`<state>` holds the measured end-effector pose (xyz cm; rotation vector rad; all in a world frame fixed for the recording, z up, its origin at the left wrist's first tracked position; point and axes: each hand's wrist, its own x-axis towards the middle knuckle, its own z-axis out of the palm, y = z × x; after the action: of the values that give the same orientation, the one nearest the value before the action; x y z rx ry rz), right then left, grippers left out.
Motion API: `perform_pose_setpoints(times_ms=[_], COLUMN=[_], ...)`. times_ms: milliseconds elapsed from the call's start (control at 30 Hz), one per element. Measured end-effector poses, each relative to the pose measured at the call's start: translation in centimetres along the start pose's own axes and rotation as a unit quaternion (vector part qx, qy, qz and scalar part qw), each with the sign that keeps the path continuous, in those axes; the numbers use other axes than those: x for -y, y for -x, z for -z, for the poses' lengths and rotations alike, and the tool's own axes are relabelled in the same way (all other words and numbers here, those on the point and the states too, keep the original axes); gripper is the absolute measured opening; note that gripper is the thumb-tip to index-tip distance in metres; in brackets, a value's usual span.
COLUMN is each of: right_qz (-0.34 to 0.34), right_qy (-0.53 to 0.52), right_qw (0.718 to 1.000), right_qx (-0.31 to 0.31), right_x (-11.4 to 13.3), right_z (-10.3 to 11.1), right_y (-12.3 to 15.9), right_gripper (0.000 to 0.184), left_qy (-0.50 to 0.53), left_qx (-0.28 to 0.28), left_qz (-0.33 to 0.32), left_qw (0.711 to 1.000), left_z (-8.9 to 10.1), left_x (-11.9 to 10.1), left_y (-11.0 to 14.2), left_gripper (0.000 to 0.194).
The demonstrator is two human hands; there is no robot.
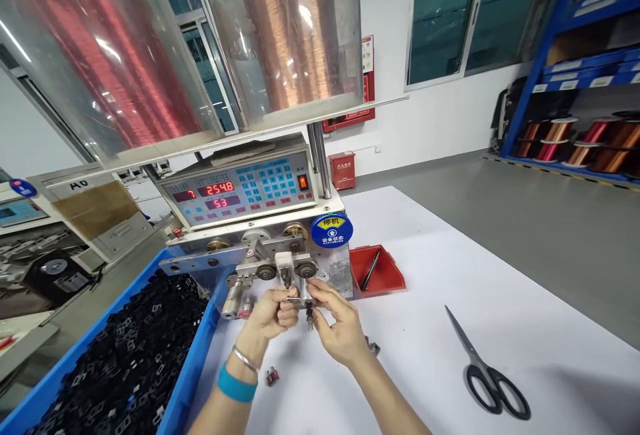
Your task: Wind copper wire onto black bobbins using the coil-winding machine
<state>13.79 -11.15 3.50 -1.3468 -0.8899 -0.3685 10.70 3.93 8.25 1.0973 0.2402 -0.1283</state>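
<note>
My left hand [275, 311] is closed, pinching a thin metal rod [294, 299] that points toward the winding machine's spindle [303, 289]. My right hand [340, 321] has its fingers closed round the front of that same spindle, where a small black fitting with a metal tip [309, 318] sticks out between thumb and fingers. Just above the hands, dark round wheels [307, 270] sit on the coil winding machine [327, 271]. Below them on the white table [415, 368] lies a small red-wound coil [271, 376]. A grey metal piece [373, 347] is partly hidden behind my right wrist.
A blue bin [200, 338] of black plastic bobbins [125, 348] stands left. Scissors [480, 361] lie right; a red tray [395, 278] holds a black pen [371, 269]. Above are the lit control panel [240, 188] and covered spools of red wire [100, 55] and copper wire [287, 28].
</note>
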Motion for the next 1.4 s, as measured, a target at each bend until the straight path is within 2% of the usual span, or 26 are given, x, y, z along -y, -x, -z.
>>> perform_pose_setpoints(times_ms=[133,233,300,367,433,533,600,667,700,867,1033,1133,1233,1400], right_qz=[0.008,0.005,0.003,0.002,0.001,0.000,0.000,0.002,0.004,0.010,0.011,0.007,0.005,-0.020], right_qy=[0.003,0.004,0.007,0.010,0.015,0.018,0.018,0.020,0.020,0.012,0.014,0.011,0.005,0.035], right_qw=[1.000,1.000,1.000,1.000,1.000,1.000,1.000,1.000,1.000,1.000,1.000,1.000,1.000,0.999], right_qx=[-0.001,-0.005,-0.002,0.003,0.006,0.008,0.010,0.011,0.010,0.007,0.008,0.007,0.004,0.003], right_x=[0.1,0.3,0.3,0.4,0.4,0.5,0.5,0.5,0.5,0.3,0.2,0.1,0.0,-0.5], right_z=[-0.1,-0.1,-0.1,-0.1,-0.1,0.0,0.0,0.0,0.0,0.0,0.1,0.0,-0.2,0.4], right_y=[-0.1,0.0,0.1,0.1,0.1,0.1,0.0,0.0,0.0,0.0,-0.1,0.0,0.1,0.8], right_gripper=[0.044,0.045,0.045,0.046,0.046,0.045,0.044,0.044,0.044,0.042,0.043,0.044,0.043,0.041], left_qy=[0.090,0.213,0.247,0.182,0.065,-0.103,-0.219,-0.329,-0.346,-0.229,-0.144,-0.098,-0.060,-0.009], left_qx=[0.007,0.013,0.011,-0.028,-0.105,-0.195,-0.196,-0.191,-0.188,-0.155,-0.079,-0.044,-0.033,-0.097], left_qz=[-0.038,-0.064,-0.067,-0.098,-0.172,-0.270,-0.288,-0.277,-0.255,-0.107,-0.043,-0.024,-0.024,-0.059], left_qw=[0.995,0.975,0.967,0.978,0.977,0.937,0.911,0.882,0.883,0.955,0.985,0.994,0.997,0.994], left_z=[-1.0,-2.0,-2.2,-2.0,-1.5,-1.0,-0.9,-0.9,-0.9,-0.4,0.0,-0.1,-0.1,2.1], left_x=[2.8,3.6,3.7,3.7,3.6,2.7,1.6,0.4,-0.3,-2.0,-1.3,-0.4,0.5,1.9], left_y=[1.5,3.1,3.7,4.0,4.0,3.9,3.9,3.6,3.4,1.3,0.6,1.5,2.8,5.6], left_gripper=[0.027,0.025,0.028,0.034,0.036,0.025,0.026,0.019,0.018,0.028,0.031,0.030,0.038,0.042])
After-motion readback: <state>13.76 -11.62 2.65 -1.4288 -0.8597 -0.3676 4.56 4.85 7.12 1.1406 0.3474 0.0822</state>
